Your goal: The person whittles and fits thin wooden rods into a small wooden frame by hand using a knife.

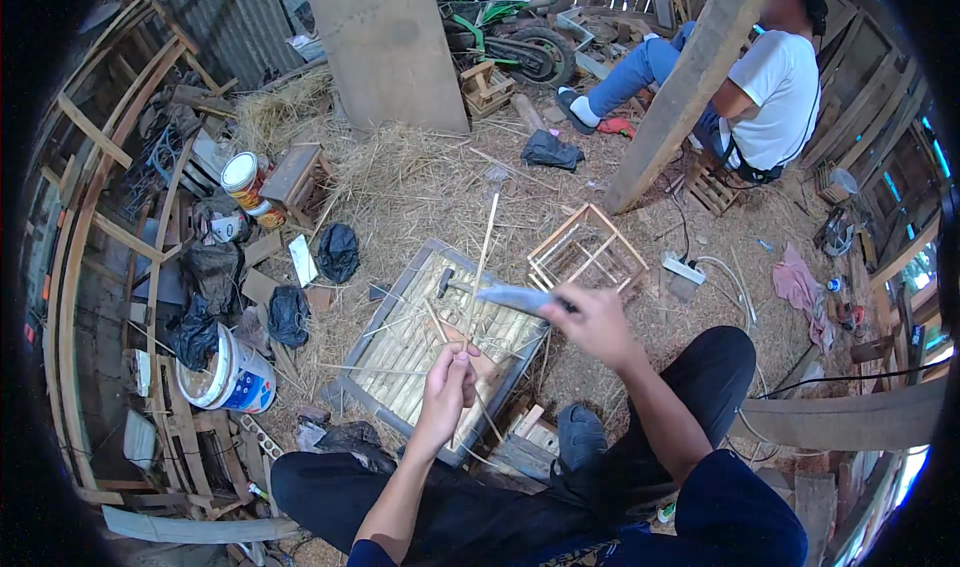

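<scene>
My left hand (446, 395) is closed around a thin pale stick (487, 242), perhaps bamboo, which points up and away from me. In my right hand (598, 329) is a knife (510, 296) with a broad grey blade, somewhat blurred by motion. Its blade reaches left to the stick, above my left fist; whether they touch I cannot tell. Beneath both hands lies a low slatted bamboo platform (385, 369) with a dark frame. A hammer (446, 282) and several loose thin strips rest on it.
Beyond the platform stands an open wooden frame box (590, 252). A wooden post (690, 97) rises at the right, with a seated person (780, 82) behind it. To the left are a white bucket (225, 372) and black plastic bags (338, 252). A power strip (684, 269) lies right, among cables.
</scene>
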